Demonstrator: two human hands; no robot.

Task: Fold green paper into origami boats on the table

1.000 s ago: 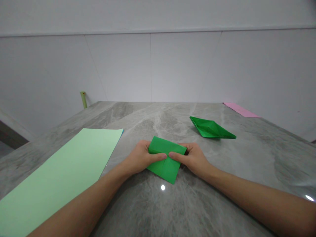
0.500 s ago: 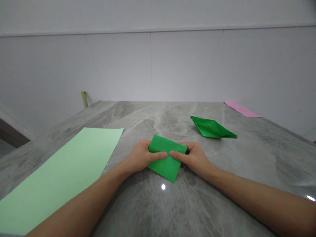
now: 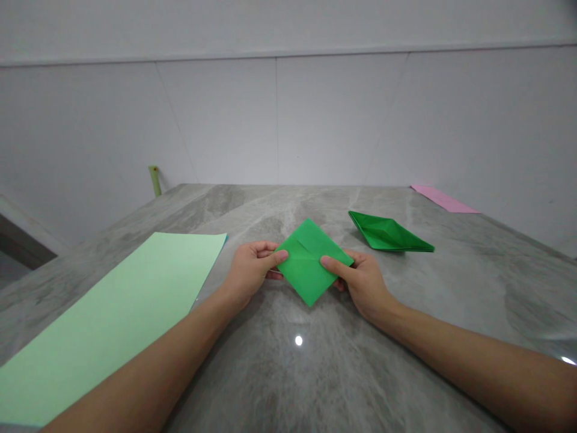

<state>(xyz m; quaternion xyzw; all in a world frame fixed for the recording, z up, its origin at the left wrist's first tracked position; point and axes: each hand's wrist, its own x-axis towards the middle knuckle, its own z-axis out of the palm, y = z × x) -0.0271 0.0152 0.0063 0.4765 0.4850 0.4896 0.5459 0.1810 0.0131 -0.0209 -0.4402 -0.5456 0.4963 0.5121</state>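
Observation:
A dark green folded paper square (image 3: 309, 261) is held up on its corner like a diamond, a little above the grey marble table (image 3: 315, 373). My left hand (image 3: 250, 270) pinches its left corner between thumb and fingers. My right hand (image 3: 360, 279) pinches its right corner, thumb on the front face. A small flap fold shows near the top of the paper. Both hands are closed on the same piece.
A finished dark green folded paper boat (image 3: 387, 233) lies on the table to the right of the hands. A long light green sheet (image 3: 112, 313) lies at the left. A pink sheet (image 3: 444, 199) rests at the far right corner. A white wall stands behind the table.
The green paper was lying pressed flat on the table under both index fingers. It is now lifted, raised farther from me and held by its two side corners.

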